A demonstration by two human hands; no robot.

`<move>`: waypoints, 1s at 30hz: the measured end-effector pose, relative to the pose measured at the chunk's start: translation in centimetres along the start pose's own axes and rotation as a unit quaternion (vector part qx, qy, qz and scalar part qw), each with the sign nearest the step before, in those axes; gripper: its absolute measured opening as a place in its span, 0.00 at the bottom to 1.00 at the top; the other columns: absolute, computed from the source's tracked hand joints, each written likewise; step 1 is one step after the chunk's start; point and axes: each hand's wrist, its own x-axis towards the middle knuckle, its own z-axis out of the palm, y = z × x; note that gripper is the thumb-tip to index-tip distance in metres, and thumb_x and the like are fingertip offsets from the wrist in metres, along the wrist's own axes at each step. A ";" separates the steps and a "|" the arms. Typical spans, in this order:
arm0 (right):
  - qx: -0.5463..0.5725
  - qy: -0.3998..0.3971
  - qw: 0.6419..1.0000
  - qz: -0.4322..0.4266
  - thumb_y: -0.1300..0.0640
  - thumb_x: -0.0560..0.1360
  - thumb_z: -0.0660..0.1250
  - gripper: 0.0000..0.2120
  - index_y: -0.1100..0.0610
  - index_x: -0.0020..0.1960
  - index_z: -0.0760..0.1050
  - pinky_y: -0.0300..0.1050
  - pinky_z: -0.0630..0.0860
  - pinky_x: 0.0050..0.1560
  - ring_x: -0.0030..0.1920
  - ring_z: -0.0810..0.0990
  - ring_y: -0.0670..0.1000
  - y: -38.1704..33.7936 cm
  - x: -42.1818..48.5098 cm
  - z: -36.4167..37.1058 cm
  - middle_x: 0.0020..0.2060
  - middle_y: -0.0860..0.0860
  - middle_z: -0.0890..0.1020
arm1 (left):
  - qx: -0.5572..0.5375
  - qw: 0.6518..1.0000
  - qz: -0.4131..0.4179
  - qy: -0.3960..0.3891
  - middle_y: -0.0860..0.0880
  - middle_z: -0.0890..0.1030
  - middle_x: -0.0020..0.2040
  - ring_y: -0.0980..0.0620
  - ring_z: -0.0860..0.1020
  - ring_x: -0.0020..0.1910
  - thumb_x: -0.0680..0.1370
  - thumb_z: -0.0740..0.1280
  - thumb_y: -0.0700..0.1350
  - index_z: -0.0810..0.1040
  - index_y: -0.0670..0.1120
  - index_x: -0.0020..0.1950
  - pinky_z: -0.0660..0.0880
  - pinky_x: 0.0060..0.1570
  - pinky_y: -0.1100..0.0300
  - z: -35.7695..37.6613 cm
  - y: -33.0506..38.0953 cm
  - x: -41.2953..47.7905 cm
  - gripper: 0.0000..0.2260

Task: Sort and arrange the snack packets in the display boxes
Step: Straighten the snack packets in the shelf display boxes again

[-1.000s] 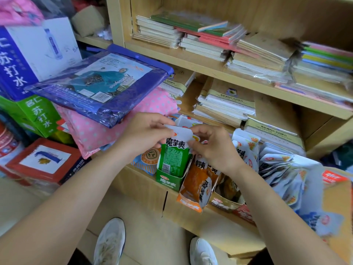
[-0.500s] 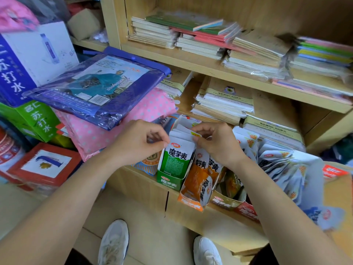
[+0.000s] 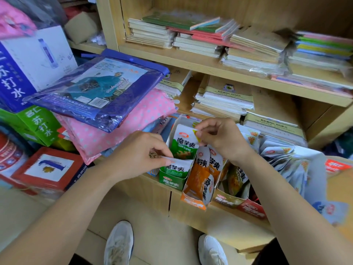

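Left hand [image 3: 141, 152] and right hand [image 3: 221, 138] partly hide green packets [image 3: 183, 147].

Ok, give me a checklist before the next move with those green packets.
1. Left hand pinches the front green packet: ok.
2. Right hand pinches the rear green packet: ok.
3. Only green packets show in the green display box: ok.
4. Room left in that box: cannot tell.
5. Orange packets upright in the orange display box: not ok, leaning.
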 end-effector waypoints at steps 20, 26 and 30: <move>-0.232 -0.053 0.968 -0.076 0.64 0.78 0.70 0.04 0.61 0.50 0.84 0.41 0.79 0.38 0.31 0.82 0.47 -0.5 -1.4 1.7 0.37 0.52 0.85 | 0.062 0.990 0.121 0.045 0.57 0.85 0.47 0.55 0.83 0.40 0.76 0.71 0.48 0.89 0.52 0.47 0.80 0.37 0.54 1.0 -0.8 -4.4 0.06; -0.244 0.082 0.964 -0.072 0.67 0.77 0.68 0.08 0.58 0.49 0.83 0.50 0.81 0.46 0.37 0.83 0.50 0.4 0.0 1.6 0.39 0.48 0.81 | 0.107 0.982 0.129 0.084 0.57 0.87 0.46 0.58 0.85 0.43 0.77 0.69 0.48 0.88 0.52 0.47 0.82 0.38 0.55 1.4 -0.5 -5.2 0.08; -0.206 0.090 0.970 -0.093 0.68 0.74 0.70 0.07 0.59 0.47 0.84 0.52 0.81 0.48 0.43 0.83 0.51 0.0 -0.3 1.6 0.41 0.50 0.83 | 0.131 0.983 0.120 0.049 0.59 0.86 0.45 0.58 0.80 0.33 0.76 0.65 0.49 0.81 0.56 0.49 0.77 0.30 0.58 1.4 -0.1 -5.3 0.07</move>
